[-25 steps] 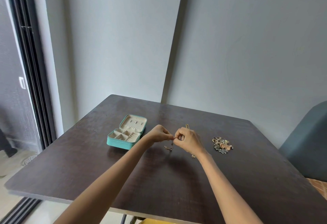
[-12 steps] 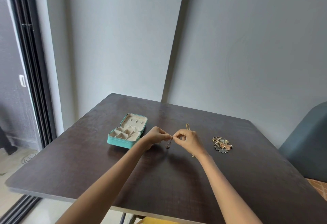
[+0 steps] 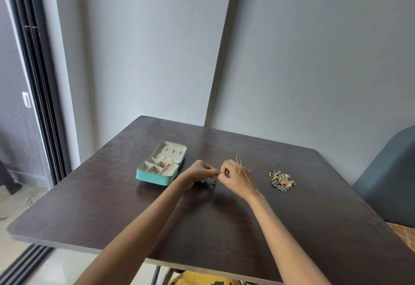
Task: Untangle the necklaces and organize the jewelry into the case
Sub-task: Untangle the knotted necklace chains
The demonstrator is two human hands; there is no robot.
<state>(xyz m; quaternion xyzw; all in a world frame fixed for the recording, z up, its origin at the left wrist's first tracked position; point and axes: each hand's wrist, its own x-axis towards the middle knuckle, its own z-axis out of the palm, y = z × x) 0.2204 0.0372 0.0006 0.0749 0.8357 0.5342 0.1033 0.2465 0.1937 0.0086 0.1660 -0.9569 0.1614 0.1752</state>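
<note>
My left hand (image 3: 200, 173) and my right hand (image 3: 237, 176) meet fingertip to fingertip over the middle of the dark table (image 3: 292, 217). Both pinch a thin necklace chain, and its small pendant (image 3: 213, 182) hangs just below the fingers. The teal jewelry case (image 3: 160, 163) lies open to the left of my hands, its cream compartments showing. A pile of mixed jewelry (image 3: 281, 180) sits on the table to the right. A gold hairpin (image 3: 238, 158) lies behind my right hand, partly hidden by it.
Grey walls meet in a corner behind the table. A dark sliding door frame (image 3: 38, 82) stands at the left, and a blue-grey chair (image 3: 390, 179) at the right. Something yellow (image 3: 202, 279) shows below the table's near edge.
My hands have stayed together on the chain with only small finger movements. The pendant has shifted slightly under them. The case and the pile have not moved.
</note>
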